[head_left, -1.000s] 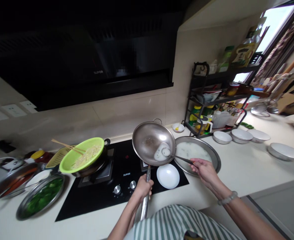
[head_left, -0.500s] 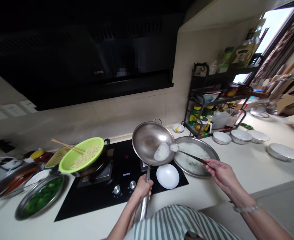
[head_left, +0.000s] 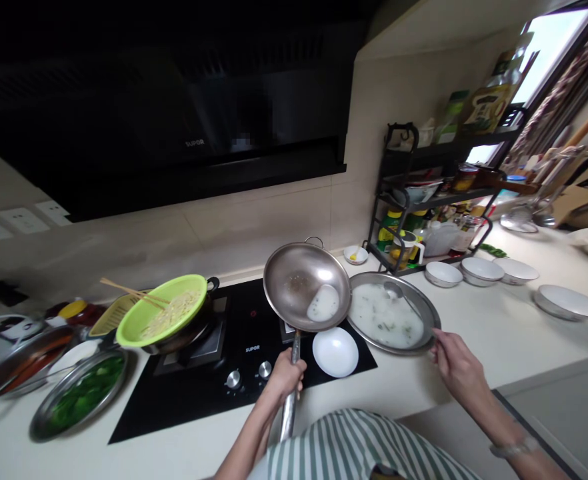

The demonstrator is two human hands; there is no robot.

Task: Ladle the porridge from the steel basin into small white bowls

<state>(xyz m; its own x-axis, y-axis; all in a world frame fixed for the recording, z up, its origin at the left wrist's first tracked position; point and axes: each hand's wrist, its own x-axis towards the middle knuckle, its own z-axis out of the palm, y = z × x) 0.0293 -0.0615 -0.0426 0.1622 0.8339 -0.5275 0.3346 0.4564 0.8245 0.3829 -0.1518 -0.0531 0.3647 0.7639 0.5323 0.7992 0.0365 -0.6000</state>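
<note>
My left hand [head_left: 288, 373] is closed around the long metal handle of a wok [head_left: 294, 280], which sits tilted over the right burner. White batter [head_left: 324, 304] with green bits pools in the wok's lower right side. At the rim of a wide metal basin [head_left: 430, 313], my right hand [head_left: 457, 360] is closed on the end of a ladle [head_left: 393, 289]. The ladle's head lies in the basin at the far side of more pale batter [head_left: 384, 320]. Just below the wok stands a white bowl [head_left: 336, 352].
A green basket [head_left: 129, 323] of pale strips with chopsticks rests over the left burner. Leafy greens [head_left: 87, 393] fill a metal dish at left. Several white bowls [head_left: 481, 272] line the right counter, near a black spice rack [head_left: 379, 220]. A range hood [head_left: 194, 100] hangs above.
The ladle has moved from above the wok's right rim down into the basin. My right hand has shifted right and lower; the left hand and wok stay nearly still.
</note>
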